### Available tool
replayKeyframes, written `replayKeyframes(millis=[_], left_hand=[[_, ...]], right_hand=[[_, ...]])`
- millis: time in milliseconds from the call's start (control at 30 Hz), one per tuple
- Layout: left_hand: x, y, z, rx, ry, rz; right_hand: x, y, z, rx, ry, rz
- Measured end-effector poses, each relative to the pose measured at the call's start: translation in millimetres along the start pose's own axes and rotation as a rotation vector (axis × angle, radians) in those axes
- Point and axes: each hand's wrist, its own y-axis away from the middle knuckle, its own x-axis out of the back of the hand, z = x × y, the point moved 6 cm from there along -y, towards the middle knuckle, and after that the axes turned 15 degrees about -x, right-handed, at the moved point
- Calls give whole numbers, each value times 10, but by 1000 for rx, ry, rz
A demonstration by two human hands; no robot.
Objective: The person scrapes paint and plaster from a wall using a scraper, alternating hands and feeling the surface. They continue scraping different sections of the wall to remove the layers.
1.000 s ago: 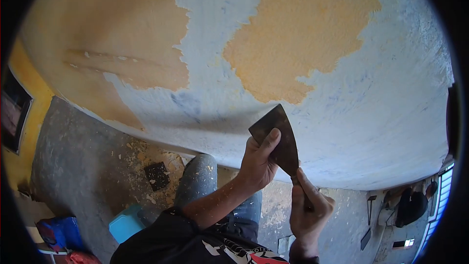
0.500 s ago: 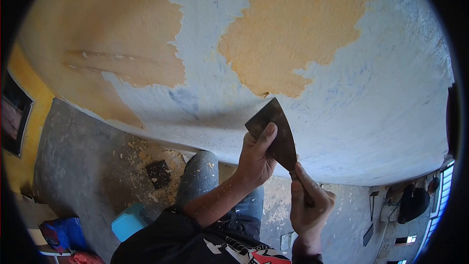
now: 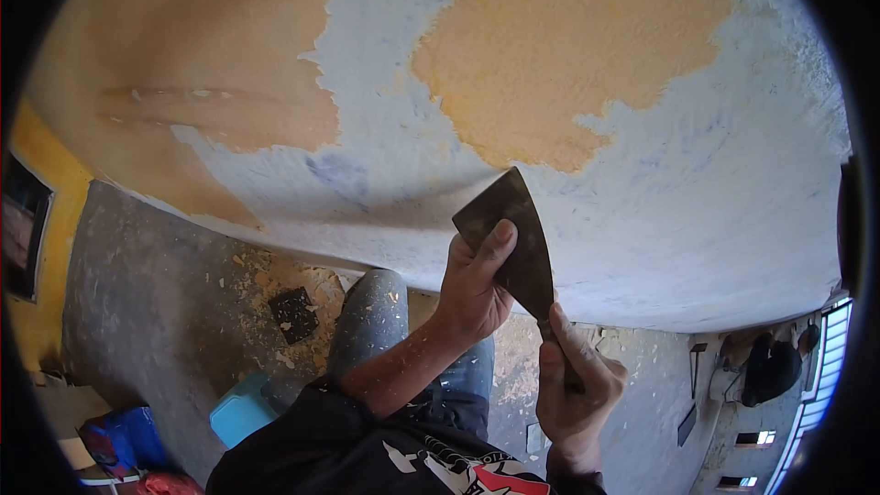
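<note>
A dark metal paint scraper (image 3: 522, 243) slants up toward the wall, its wide edge right at the lower tip of an orange paint patch (image 3: 587, 46). My left hand (image 3: 475, 289) is closed on the blade, with the thumb flat on its face. Lower right, my right hand (image 3: 577, 385) wraps the handle, and its index finger lies along the neck. Around the orange patches the wall (image 3: 660, 211) is bare whitish plaster with bluish smudges. Another orange area (image 3: 220, 46) covers the upper left.
Paint flakes and a dark square piece (image 3: 294, 315) lie on the grey floor (image 3: 137, 284) by the wall's foot. A light-blue plastic stool or container (image 3: 242, 414) stands beside my leg. Blue and red bags (image 3: 128, 440) sit at lower left. A long-handled tool (image 3: 689, 403) lies at right.
The view has shifted a little, so the wall patches sit wider apart. The scraper's edge has moved slightly up and left in view; both hands keep their hold.
</note>
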Motion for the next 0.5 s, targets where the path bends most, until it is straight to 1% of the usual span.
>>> replayKeyframes(millis=[67, 100, 133, 167, 200, 233, 267, 300, 333, 367, 400, 433, 467, 500], left_hand=[[16, -9, 36, -8, -11, 4], [35, -60, 64, -63, -134, 191], [109, -114, 101, -67, -131, 197], [111, -175, 161, -80, -63, -19], [-10, -144, 198, -80, 7, -229], [-17, -97, 161, -27, 30, -141], [-131, -61, 137, -41, 28, -151], [-141, -41, 71, -47, -53, 27], [-77, -16, 45, -53, -130, 212], [-22, -32, 19, -44, -66, 197], [83, -64, 28, -42, -67, 205], [71, -128, 43, -34, -33, 7], [12, -118, 61, -29, 6, -188], [-49, -70, 103, -8, -34, -154]], right_hand=[[-43, -14, -15, 21, -25, 24], [-97, -22, -21, 21, 14, 60], [-125, -33, -30, 18, 54, 95], [-159, -107, -52, -22, -54, 42], [-96, -61, -56, -41, -53, 44], [-43, -68, -70, -52, -52, 12], [-22, -108, -86, -47, -55, -25], [16, -73, -25, -26, -75, 10], [-37, -78, -50, -10, -82, 3], [-72, -86, -43, -47, -37, 36], [-84, -61, -22, -101, 12, 73], [-116, -78, -46, -186, 19, 45], [-61, -48, 25, -203, 23, 45], [2, -30, 65, -112, -5, 14]])
